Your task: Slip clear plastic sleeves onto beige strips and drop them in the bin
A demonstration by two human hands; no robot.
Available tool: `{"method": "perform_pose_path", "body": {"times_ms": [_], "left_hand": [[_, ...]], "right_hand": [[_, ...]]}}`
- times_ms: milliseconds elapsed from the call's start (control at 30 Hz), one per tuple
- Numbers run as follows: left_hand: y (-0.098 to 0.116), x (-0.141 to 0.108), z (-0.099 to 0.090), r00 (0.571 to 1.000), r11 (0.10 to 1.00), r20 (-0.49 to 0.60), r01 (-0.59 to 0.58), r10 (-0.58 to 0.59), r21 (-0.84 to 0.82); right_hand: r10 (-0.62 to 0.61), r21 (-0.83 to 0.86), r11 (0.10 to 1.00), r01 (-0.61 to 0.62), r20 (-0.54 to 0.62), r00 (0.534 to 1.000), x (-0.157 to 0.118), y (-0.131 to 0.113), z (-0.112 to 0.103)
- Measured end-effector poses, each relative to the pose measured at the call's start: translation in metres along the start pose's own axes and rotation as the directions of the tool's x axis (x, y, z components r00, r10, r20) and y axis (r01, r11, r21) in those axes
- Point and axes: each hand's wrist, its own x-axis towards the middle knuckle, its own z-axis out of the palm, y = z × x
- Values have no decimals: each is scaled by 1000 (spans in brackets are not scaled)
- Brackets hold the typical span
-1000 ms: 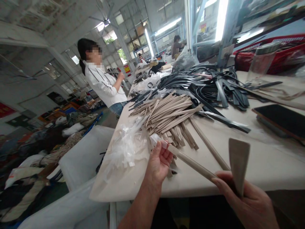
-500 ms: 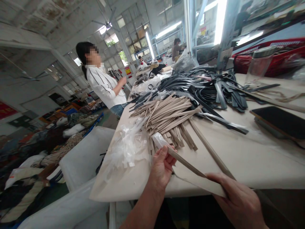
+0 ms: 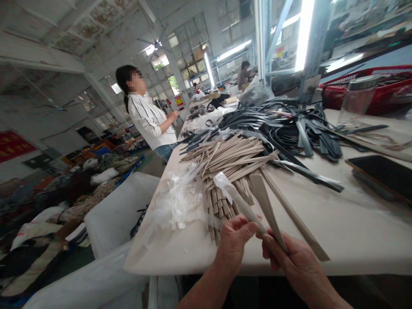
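Observation:
Both hands are at the near edge of the table, close together. My left hand (image 3: 236, 240) pinches a beige strip (image 3: 243, 208) whose far end carries a loose piece of whitish film (image 3: 223, 182). Its fingers are closed. Just to the right, my right hand (image 3: 294, 255) grips the same strip near its lower part, along with a second beige length (image 3: 265, 197) that points away from me. Whether the two lengths are one folded strip I cannot tell. Beyond the hands lies a pile of beige strips (image 3: 231, 154). Crumpled clear film (image 3: 180, 199) lies left of it.
A long beige strip (image 3: 294, 214) lies right of the hands on the pale table (image 3: 363, 240). Behind are black straps (image 3: 273, 116), a glass jar (image 3: 358, 101), a red basket (image 3: 389, 92) and a phone (image 3: 383, 174). A person (image 3: 149, 113) stands left of the table.
My right hand has moved left and up, close beside my left hand. My left hand has slid down the strip toward me. The second beige length now points away from me.

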Motion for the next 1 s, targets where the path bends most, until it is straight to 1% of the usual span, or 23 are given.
{"method": "perform_pose_path", "body": {"times_ms": [67,100,133,167,267,300,333,367,433,467,500,533,600,633,667,700,767,800,833,867,933,967,1000], "left_hand": [[6,3,-2,991,993,-78,-109,106,-35],[7,3,-3,985,989,-103,-145,141,-32],[7,3,-3,983,989,-109,-150,147,-16],[5,2,-4,988,992,-85,-129,129,5],[0,-2,-3,995,1000,95,-16,13,24],[1,-3,-3,994,1000,107,-17,15,11],[4,-3,-4,996,999,75,-49,50,-12],[9,-3,-4,995,994,4,-103,103,-36],[17,-3,-5,967,976,-164,-208,196,-61],[20,-3,-6,956,972,-206,-225,208,-63],[20,-4,-6,961,977,-201,-206,190,-60],[18,-6,-5,976,985,-159,-162,151,-54],[14,-10,-5,998,997,-31,-60,58,-40],[13,-11,-5,999,998,4,-42,42,-40],[14,-12,-5,998,997,4,-56,57,-44],[16,-11,-7,994,994,-34,-101,99,-53],[23,-9,-9,966,975,-163,-213,201,-62],[25,-8,-10,951,968,-213,-243,225,-62],[25,-8,-11,949,969,-229,-238,219,-60],[23,-9,-11,959,977,-210,-208,192,-55],[16,-12,-11,989,993,-100,-110,105,-46],[13,-14,-11,996,996,-48,-76,74,-41],[13,-15,-12,997,997,-25,-69,68,-44]], "right_hand": [[-21,-13,1000,21,37,999,0,2,4],[-28,-13,1000,28,48,998,0,4,7],[-34,-10,999,34,46,998,0,5,10],[-42,-2,999,42,35,999,1,6,12],[-70,24,997,70,3,998,5,5,15],[-79,19,997,79,6,997,6,4,15],[-89,6,996,89,13,996,7,3,15],[-102,-12,995,102,21,995,8,2,14],[-121,-51,991,122,25,992,7,-2,14],[-125,-63,990,126,19,992,7,-4,15],[-123,-67,990,124,7,992,8,-6,15],[-116,-64,991,115,-9,993,8,-8,16],[-102,-50,994,100,-37,994,9,-11,17],[-110,-44,993,108,-35,993,9,-11,18],[-121,-45,992,120,-25,992,9,-11,19],[-132,-55,990,131,-12,991,9,-10,20],[-143,-89,986,143,12,990,9,-8,22],[-139,-103,985,140,16,990,9,-8,23],[-131,-111,985,132,14,991,9,-7,24],[-130,-108,986,131,12,991,10,-6,25],[-142,-77,987,143,20,990,12,-6,27],[-145,-67,987,146,25,989,13,-6,27],[-147,-65,987,149,32,989,14,-7,28]]}}
